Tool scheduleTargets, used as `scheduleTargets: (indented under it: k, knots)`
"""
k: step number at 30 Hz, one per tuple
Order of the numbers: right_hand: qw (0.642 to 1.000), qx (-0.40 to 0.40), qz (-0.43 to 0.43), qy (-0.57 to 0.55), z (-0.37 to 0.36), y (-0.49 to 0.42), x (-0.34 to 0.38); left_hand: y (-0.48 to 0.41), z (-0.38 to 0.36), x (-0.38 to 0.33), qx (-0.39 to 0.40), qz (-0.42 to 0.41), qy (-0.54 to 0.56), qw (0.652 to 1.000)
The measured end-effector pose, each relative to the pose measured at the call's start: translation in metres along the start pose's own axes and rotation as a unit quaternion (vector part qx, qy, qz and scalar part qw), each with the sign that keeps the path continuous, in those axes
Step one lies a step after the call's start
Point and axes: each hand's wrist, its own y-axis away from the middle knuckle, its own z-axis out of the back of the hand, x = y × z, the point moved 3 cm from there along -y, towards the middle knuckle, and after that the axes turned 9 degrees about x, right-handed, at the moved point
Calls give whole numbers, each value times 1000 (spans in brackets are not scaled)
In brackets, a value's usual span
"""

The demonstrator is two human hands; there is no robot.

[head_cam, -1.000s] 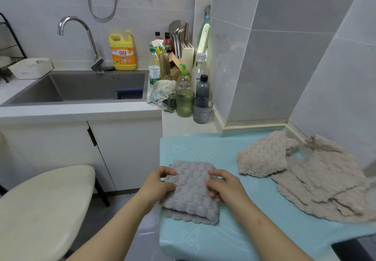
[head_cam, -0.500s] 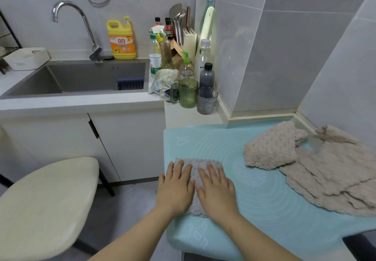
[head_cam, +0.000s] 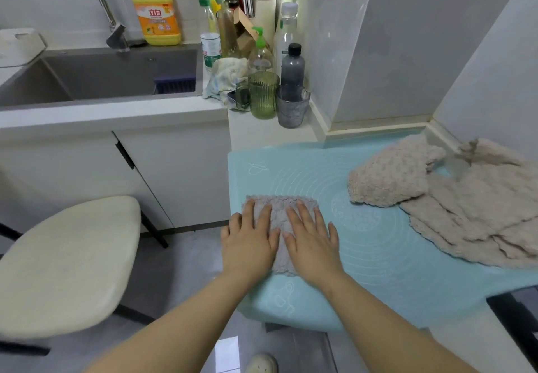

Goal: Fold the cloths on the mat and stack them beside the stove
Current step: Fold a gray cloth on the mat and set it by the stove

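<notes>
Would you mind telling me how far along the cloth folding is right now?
Done: the grey cloth is folded into a small rectangle at the near left edge of the mat. In hand: the left hand and right hand press it flat, palms down. Left: the beige cloths lie overlapping and mostly loose on the mat's right side, and no finished stack is visible yet.

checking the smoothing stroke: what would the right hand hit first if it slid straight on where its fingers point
The right hand leaves the folded grey cloth, crosses bare light blue mat, then probably meets the smoky grey glass tumbler; depth unclear.
</notes>
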Motion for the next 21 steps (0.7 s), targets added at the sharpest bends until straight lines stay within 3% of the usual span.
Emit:
scheduleTargets:
  k: [6, 8, 10, 11, 13, 15, 18, 21]
  knots:
    - [987, -127, -83, -42, 4, 12, 3, 3, 8, -1, -3, 85, 75, 994]
    - [981, -130, -128, -59, 10, 15, 2, 1, 13, -2, 31, 96, 118, 988]
    - [972, -95, -163, -139, 17, 17, -2, -4, 11, 2, 74, 100, 232, 965]
    - [966, -78, -169, -177, 18, 17, -5, -5, 10, 4, 104, 109, 333, 931]
    - [960, -46, -161, -225, 21, 24, -9, 3, 15, 5, 159, 134, 516, 831]
    - [936, -38, -139, -323, 23, 38, -11, 16, 22, 4, 203, 137, 589, 770]
    - [833, -38, -115, -540, 32, 68, -16, 44, 31, -3, 243, 123, 658, 702]
    - [722, 9, -80, -687, 43, 100, -23, 72, 36, -15, 264, 88, 718, 638]
